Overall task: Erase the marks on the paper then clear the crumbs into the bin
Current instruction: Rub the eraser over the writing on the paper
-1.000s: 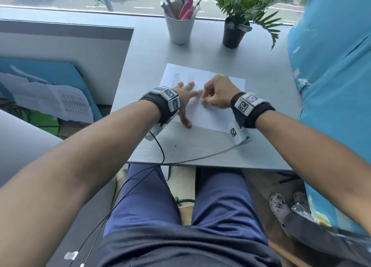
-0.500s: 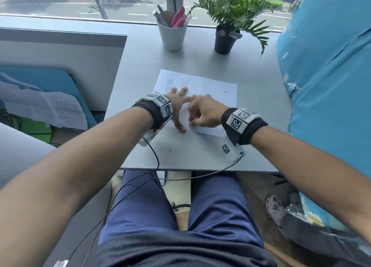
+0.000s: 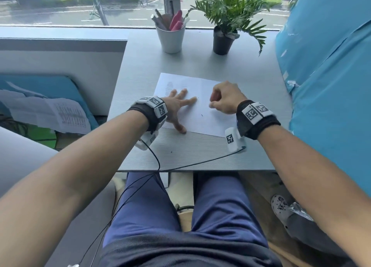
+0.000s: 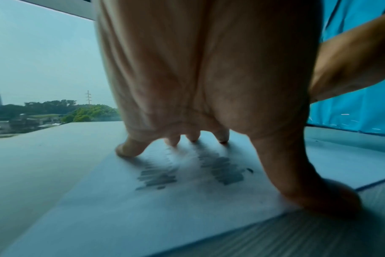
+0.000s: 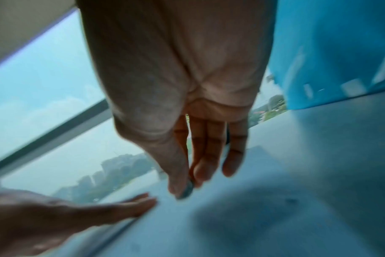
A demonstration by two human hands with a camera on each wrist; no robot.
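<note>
A white paper (image 3: 202, 110) lies on the grey table (image 3: 190, 152). Grey pencil marks (image 3: 168, 87) sit near its far left corner, and under my palm in the left wrist view as marks (image 4: 156, 175). My left hand (image 3: 177, 107) presses flat on the paper's left side with spread fingers (image 4: 130, 149). My right hand (image 3: 224, 100) hovers over the right half of the sheet, curled. Its thumb and fingers pinch a small grey eraser (image 5: 185, 191). A dark crumb (image 3: 202, 115) lies on the paper between the hands. No bin is in view.
A white cup of pens (image 3: 170, 37) and a black potted plant (image 3: 222, 40) stand at the table's far edge by the window. A blue panel (image 3: 325, 86) lines the right side. Wrist cables (image 3: 156, 160) trail over the near edge. Another speck (image 3: 171, 152) lies on the table.
My right hand has drawn away to the right from the left hand's fingers, where it was working on the paper. The left hand stays pressed on the sheet.
</note>
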